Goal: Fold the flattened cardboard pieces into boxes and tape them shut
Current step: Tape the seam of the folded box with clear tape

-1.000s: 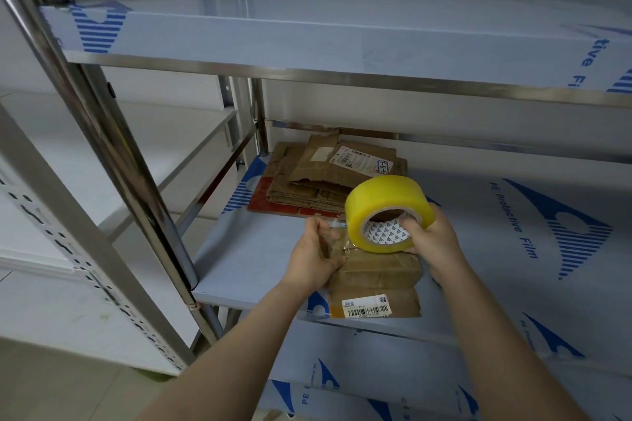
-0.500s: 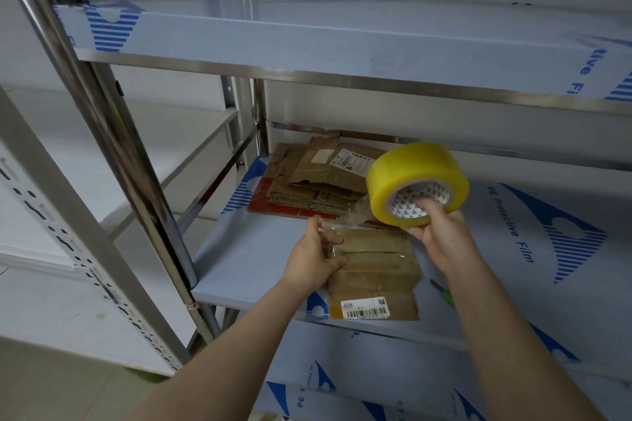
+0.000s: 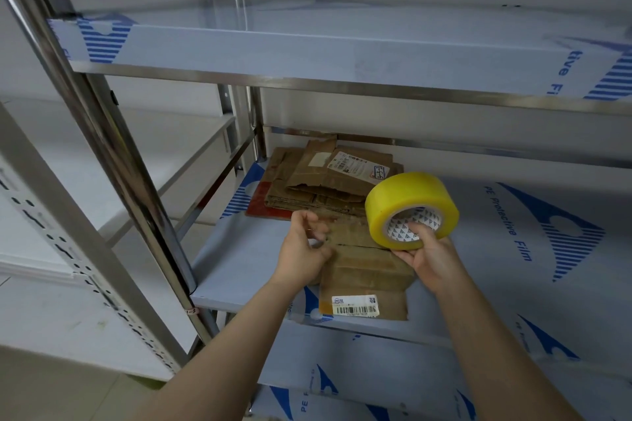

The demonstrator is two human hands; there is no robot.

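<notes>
A small brown cardboard box with a barcode label lies at the front edge of the middle shelf. My right hand grips a yellow tape roll just above the box's far right corner, with fingers hooked into its core. A clear strip of tape runs left from the roll to my left hand, which hovers at the box's left side and pinches the strip's end with curled, blurred fingers. Behind the box lies a stack of flattened cardboard pieces.
The upper shelf hangs low over the work area. A slanted steel post stands close on the left. The shelf wears blue-printed protective film, with bare surface to the right. Another shelf lies below.
The tape roll has come down and slightly left toward the box. My left hand has lifted off the box's left edge and now curls at the tape strip.
</notes>
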